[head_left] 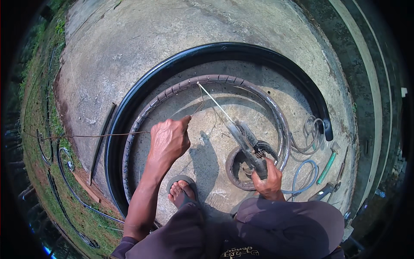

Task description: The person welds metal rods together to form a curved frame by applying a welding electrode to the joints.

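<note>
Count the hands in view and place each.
2: the left hand, left of centre, holding a thin brown wire; the right hand, lower and right of centre, gripping a long tool.

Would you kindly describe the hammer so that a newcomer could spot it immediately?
On the concrete, find the big black curved piece. Just below its right end lies the hammer, the only tool there with a green handle.

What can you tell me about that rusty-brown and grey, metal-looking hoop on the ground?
The rusty-brown and grey, metal-looking hoop resembles bent tubing, with dark slits crossing it. It lies on rough grey concrete, inside a larger, glossy black curved channel. A thin white rod appears to touch its far side; its near side is partly hidden.
</note>
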